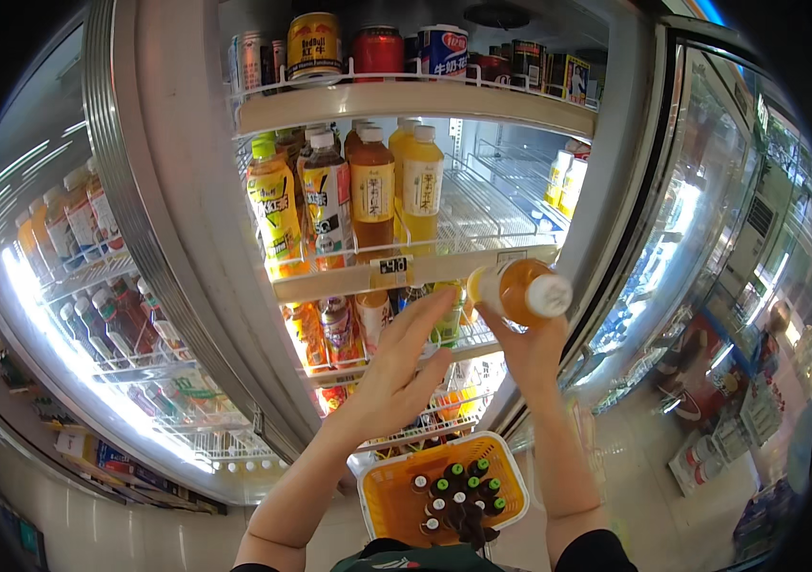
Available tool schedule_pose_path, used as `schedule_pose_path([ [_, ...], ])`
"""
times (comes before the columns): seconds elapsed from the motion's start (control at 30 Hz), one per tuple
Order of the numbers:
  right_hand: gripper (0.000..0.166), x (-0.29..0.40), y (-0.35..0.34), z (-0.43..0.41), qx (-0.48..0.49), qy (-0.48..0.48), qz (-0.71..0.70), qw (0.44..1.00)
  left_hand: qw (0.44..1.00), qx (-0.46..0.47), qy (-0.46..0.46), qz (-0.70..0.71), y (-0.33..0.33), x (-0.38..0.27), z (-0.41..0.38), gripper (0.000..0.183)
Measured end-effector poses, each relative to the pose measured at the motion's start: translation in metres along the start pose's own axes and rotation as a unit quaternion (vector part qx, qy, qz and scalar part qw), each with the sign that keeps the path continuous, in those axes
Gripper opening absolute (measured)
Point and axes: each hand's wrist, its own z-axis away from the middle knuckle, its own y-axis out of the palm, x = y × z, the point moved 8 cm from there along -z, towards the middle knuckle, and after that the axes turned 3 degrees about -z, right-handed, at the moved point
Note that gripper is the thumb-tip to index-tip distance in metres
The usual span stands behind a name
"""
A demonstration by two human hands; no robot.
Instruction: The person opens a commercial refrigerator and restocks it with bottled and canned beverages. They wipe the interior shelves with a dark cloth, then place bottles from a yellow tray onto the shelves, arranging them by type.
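My right hand [529, 350] grips a bottle of amber drink [516, 289] with a white cap, tilted so that the cap faces me. It is in front of the open cooler's middle shelf. My left hand [395, 382], fingers and thumb apart, holds nothing and reaches towards the shelf edge [334, 279]. On that shelf stand an amber tea bottle [373, 189], a yellow tea bottle [421, 182] and a green-capped bottle [273, 207], with more behind. Below my arms, an orange basket [388, 497] with a pale rim contains several dark bottles [441, 486] with green or white caps.
The upper shelf holds cans, among them a Red Bull can [314, 44] and a red can [377, 53]. To the right an opened glass door [652, 214] hangs. Another lit cooler [120, 336] stands left. Bottles [334, 332] fill part of the lower shelf.
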Motion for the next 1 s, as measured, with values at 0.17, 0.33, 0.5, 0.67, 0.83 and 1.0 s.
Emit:
schedule_pose_path([
  [0.17, 0.057, -0.041, 0.021, -0.074, -0.03, 0.002, -0.08, 0.996, 0.993, -0.024, -0.001, -0.114, 0.001, 0.048, -0.029, 0.053],
  [0.33, 0.062, -0.065, 0.07, -0.116, 0.018, 0.008, -0.03, 0.999, 0.973, -0.064, 0.034, -0.221, 0.001, 0.084, -0.056, 0.051],
  [0.5, 0.073, -0.107, 0.097, -0.136, 0.07, 0.129, 0.054, 0.988, 0.955, -0.044, 0.054, -0.288, 0.023, 0.112, -0.085, 0.056],
  [0.67, 0.077, -0.134, 0.127, -0.158, 0.082, 0.127, 0.113, 0.982, 0.943, -0.048, 0.041, -0.328, 0.038, 0.13, -0.091, 0.061],
  [0.83, 0.076, -0.147, 0.143, -0.172, 0.099, 0.132, 0.105, 0.981, 0.934, -0.055, 0.046, -0.35, 0.043, 0.13, -0.093, 0.065],
  [1.0, 0.082, -0.172, 0.144, -0.168, 0.077, 0.137, 0.075, 0.985, 0.92, -0.049, 0.061, -0.384, 0.053, 0.138, -0.094, 0.063],
])
